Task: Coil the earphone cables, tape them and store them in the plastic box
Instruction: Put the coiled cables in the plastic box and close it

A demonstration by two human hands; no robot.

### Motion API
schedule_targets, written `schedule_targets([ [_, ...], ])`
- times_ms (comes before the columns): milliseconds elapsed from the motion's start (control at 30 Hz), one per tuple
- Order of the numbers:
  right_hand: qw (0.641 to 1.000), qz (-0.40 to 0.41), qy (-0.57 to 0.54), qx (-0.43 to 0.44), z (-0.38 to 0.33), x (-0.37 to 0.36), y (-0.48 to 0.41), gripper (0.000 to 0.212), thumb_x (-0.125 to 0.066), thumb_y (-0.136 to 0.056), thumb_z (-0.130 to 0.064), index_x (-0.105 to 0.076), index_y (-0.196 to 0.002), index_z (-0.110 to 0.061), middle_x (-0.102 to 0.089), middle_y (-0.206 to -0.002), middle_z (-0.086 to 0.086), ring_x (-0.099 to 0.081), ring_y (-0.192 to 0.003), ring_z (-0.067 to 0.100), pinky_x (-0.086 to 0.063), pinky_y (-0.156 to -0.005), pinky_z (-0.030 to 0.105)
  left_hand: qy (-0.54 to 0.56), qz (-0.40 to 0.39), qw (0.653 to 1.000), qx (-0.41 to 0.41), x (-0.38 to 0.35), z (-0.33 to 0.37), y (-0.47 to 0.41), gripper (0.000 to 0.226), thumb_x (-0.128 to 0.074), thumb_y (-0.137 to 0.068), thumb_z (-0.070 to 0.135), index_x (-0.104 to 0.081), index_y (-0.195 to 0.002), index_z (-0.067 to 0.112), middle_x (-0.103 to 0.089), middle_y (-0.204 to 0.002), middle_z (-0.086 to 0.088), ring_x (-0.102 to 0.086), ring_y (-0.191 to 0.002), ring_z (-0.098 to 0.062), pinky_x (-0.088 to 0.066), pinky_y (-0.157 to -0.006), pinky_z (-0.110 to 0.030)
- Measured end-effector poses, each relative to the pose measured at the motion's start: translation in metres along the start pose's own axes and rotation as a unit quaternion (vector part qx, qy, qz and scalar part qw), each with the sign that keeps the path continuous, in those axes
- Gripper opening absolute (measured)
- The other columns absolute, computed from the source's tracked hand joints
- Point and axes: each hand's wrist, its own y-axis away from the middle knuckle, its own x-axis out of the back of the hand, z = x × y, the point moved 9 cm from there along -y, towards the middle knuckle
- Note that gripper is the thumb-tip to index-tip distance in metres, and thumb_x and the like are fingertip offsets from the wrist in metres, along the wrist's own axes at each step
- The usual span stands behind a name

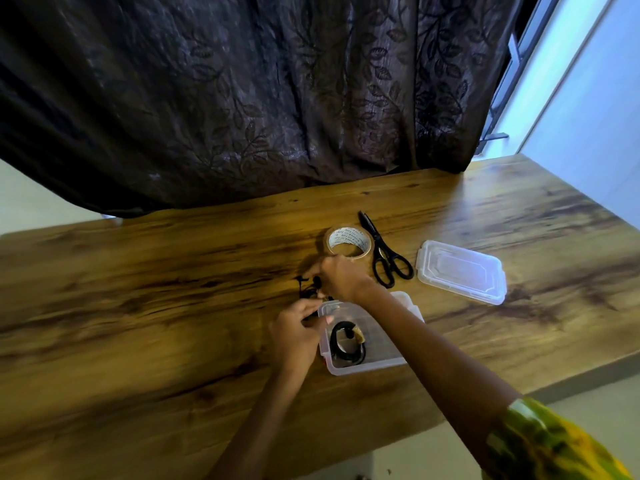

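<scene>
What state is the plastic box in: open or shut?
Open: the plastic box is uncovered; its lid lies apart on the table.

Surface: wood grain, smooth, low sheen. Plastic box and lid: clear plastic, slightly frosted. Tape roll: glossy film, printed paper core. Scissors: matt black plastic handles; blades probably metal, too dark to confirm. Curtain: dark cloth, leaf texture, faint shimmer. Earphone cable I hold: black, matt.
</scene>
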Motion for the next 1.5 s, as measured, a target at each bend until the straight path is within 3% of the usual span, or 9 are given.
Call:
schedule_targets([
  [100,0.995,-0.046,0.049,0.068,-0.017,-0.005,-0.006,0.049,-0.067,-0.079,-0.008,-0.058,-0.124,-0.026,-0.045,-0.141,0.002,-0.049,-0.122,0.021,-0.046,-0.094,0.036,0.002,0.004,1.0,0.002,0.001,-0.001,0.0,0.033,-0.07,-0.079,0.02,-0.063,-0.111,0.016,-0.066,-0.114,0.0,-0.061,-0.103,-0.01,-0.053,-0.084,-0.032],
  [233,0.991,-0.056,0.077,0.096,-0.022,-0.009,-0.006,0.04,-0.067,-0.081,-0.011,-0.063,-0.119,-0.024,-0.049,-0.135,0.002,-0.05,-0.12,0.019,-0.045,-0.091,0.031,0.004,0.01,1.0,0.0,0.001,-0.002,0.001,0.033,-0.071,-0.078,0.022,-0.063,-0.11,0.016,-0.067,-0.113,0.0,-0.06,-0.101,-0.008,-0.049,-0.079,-0.023],
  [600,0.995,0.01,-0.094,-0.024,0.022,0.003,0.0,0.014,-0.065,-0.084,-0.012,-0.069,-0.096,-0.008,-0.07,-0.102,0.007,-0.064,-0.096,0.018,-0.051,-0.083,0.027,-0.004,0.011,1.0,-0.001,0.002,0.002,0.004,0.032,-0.069,-0.08,0.02,-0.063,-0.11,0.014,-0.067,-0.113,-0.001,-0.058,-0.098,-0.005,-0.05,-0.078,-0.023],
  [733,0.983,0.101,-0.151,-0.024,0.029,0.03,0.024,0.013,-0.066,-0.084,-0.012,-0.07,-0.093,-0.005,-0.072,-0.096,0.009,-0.065,-0.091,0.02,-0.052,-0.085,0.03,-0.011,0.017,1.0,0.003,0.003,0.004,0.005,0.034,-0.069,-0.08,0.02,-0.062,-0.112,0.013,-0.066,-0.116,-0.003,-0.061,-0.104,-0.012,-0.052,-0.078,-0.024],
  [867,0.954,0.231,-0.192,0.01,0.028,0.065,0.065,0.013,-0.069,-0.081,-0.008,-0.071,-0.091,0.0,-0.071,-0.088,0.014,-0.066,-0.079,0.022,-0.054,-0.075,0.03,-0.012,0.01,1.0,0.002,0.003,0.005,0.005,0.034,-0.07,-0.079,0.02,-0.063,-0.111,0.012,-0.066,-0.116,-0.005,-0.062,-0.104,-0.014,-0.053,-0.08,-0.026],
  [1033,0.929,0.316,-0.191,0.005,0.03,0.096,0.115,0.014,-0.069,-0.08,-0.01,-0.072,-0.092,-0.004,-0.069,-0.085,0.007,-0.064,-0.072,0.016,-0.053,-0.066,0.019,-0.002,0.006,1.0,0.01,0.004,0.002,0.004,0.032,-0.071,-0.078,0.021,-0.064,-0.109,0.013,-0.067,-0.114,-0.005,-0.063,-0.101,-0.013,-0.053,-0.076,-0.025],
  [1233,0.938,0.282,-0.203,-0.005,0.039,0.106,0.159,0.011,-0.072,-0.076,-0.007,-0.073,-0.087,-0.008,-0.067,-0.078,-0.001,-0.063,-0.067,0.011,-0.053,-0.065,0.017,0.015,-0.013,1.0,0.014,0.001,0.003,0.007,0.033,-0.069,-0.08,0.022,-0.061,-0.111,0.014,-0.065,-0.117,-0.005,-0.066,-0.096,-0.018,-0.057,-0.081,-0.041],
  [1367,0.978,0.178,-0.101,-0.049,0.045,0.079,0.158,0.011,-0.068,-0.081,-0.013,-0.072,-0.092,-0.012,-0.069,-0.091,0.003,-0.063,-0.077,0.013,-0.053,-0.074,0.026,0.016,-0.02,0.999,0.021,0.0,0.003,0.008,0.034,-0.068,-0.08,0.024,-0.06,-0.112,0.015,-0.063,-0.118,-0.005,-0.066,-0.094,-0.019,-0.056,-0.079,-0.043],
  [1500,0.989,0.125,0.023,-0.076,0.045,0.049,0.143,0.018,-0.054,-0.091,-0.021,-0.067,-0.102,-0.014,-0.067,-0.101,0.001,-0.063,-0.087,0.015,-0.053,-0.079,0.03,0.023,-0.02,0.999,0.025,0.002,0.004,0.009,0.033,-0.069,-0.079,0.021,-0.061,-0.11,0.014,-0.065,-0.117,-0.007,-0.066,-0.096,-0.021,-0.056,-0.08,-0.044],
])
